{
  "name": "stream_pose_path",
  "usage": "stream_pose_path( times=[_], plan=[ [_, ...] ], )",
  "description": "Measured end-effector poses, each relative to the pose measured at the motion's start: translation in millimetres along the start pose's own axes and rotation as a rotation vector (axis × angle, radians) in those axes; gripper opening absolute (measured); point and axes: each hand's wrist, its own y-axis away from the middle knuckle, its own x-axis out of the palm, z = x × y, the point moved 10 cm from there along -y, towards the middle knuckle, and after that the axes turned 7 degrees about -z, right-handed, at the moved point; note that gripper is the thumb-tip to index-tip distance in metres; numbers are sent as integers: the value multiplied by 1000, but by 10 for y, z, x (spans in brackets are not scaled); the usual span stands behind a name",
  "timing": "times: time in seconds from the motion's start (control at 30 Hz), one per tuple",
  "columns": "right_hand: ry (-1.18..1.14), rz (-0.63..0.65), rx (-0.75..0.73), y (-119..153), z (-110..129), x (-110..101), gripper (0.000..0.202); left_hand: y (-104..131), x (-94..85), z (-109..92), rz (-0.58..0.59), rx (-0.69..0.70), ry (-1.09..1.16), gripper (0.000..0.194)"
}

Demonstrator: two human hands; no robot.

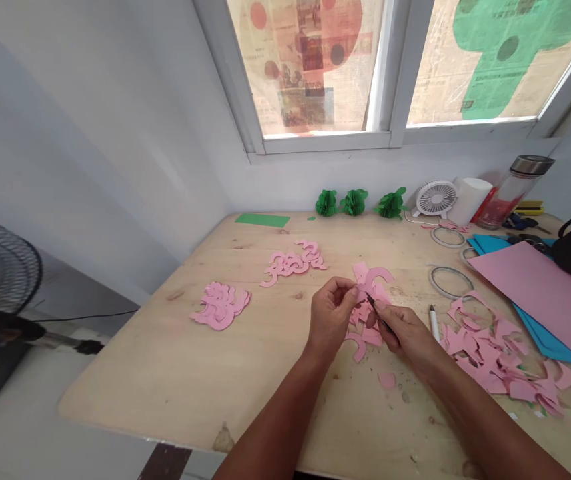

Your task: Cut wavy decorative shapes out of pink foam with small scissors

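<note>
My left hand (333,307) is closed, thumb and finger pinching a curved pink paper cutout (379,273) above the table. My right hand (400,327) grips a dark, thin, pointed tool (371,302), its tip close to my left fingertips and the paper. Most of the tool is hidden in my fingers, so its exact kind cannot be made out. Under both hands lie more pink paper pieces (371,336), partly covered. One small pink scrap (387,381) lies nearer the front edge.
Stacked pink cutouts (220,305) and a second group (293,262) lie to the left. Pink offcuts (495,353), a pen (433,323) and tape rolls (450,283) are on the right. Green paper ornaments (353,202), a small fan (435,199) and a bottle (508,193) stand at the back.
</note>
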Motion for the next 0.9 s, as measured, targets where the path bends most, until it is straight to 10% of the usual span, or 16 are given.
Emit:
stream_pose_path(
  times=[0.9],
  plan=[
    [14,-22,5,3,18,-4,41,-1,-7,5,5,13,-11,14]
  ],
)
